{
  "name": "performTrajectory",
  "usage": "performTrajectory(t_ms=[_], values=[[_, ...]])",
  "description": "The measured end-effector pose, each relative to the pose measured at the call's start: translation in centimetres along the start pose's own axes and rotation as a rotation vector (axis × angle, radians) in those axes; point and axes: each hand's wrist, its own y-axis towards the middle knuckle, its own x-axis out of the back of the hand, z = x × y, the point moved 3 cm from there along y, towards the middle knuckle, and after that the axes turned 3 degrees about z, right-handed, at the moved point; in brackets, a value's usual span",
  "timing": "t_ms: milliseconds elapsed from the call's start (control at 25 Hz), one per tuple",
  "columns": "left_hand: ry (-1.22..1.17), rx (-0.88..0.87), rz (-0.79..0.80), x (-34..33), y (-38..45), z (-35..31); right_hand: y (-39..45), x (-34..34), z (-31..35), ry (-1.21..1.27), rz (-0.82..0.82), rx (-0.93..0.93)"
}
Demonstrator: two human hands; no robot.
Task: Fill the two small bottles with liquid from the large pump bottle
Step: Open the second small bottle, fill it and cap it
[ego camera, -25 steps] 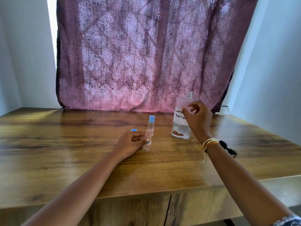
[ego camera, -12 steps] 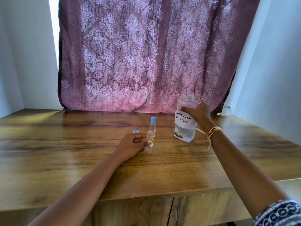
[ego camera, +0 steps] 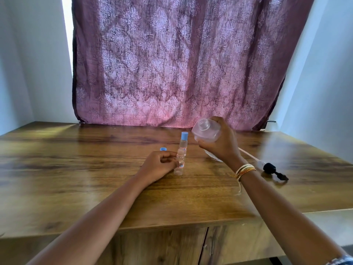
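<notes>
The large bottle (ego camera: 207, 131), its pump (ego camera: 271, 169) already removed and laid on the wooden surface (ego camera: 76, 169), is gripped by the right hand (ego camera: 221, 144) and tilted toward the uncapped small bottle (ego camera: 179, 163), which is pinched by the left hand (ego camera: 158, 167). No pouring is visible yet. The second small bottle (ego camera: 183, 142), just behind, is capped; whether it is filled cannot be told.
</notes>
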Motion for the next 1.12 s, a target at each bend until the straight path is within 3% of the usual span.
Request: performTrajectory(t_ms=[280,480,1120], values=[[-0.090,-0.044,-0.036,0.0,0.1,-0.2,-1.5,-2.2,-0.3,-0.154,0.129,0.203],[-0.108,-0.123,-0.079,-0.4,0.0,-0.5,-1.7,-2.2,-0.2,-0.222,0.098,0.264],[-0.154,-0.125,-0.079,-0.5,0.3,0.2,-2.2,-2.4,-0.4,-0.404,0.064,0.400]])
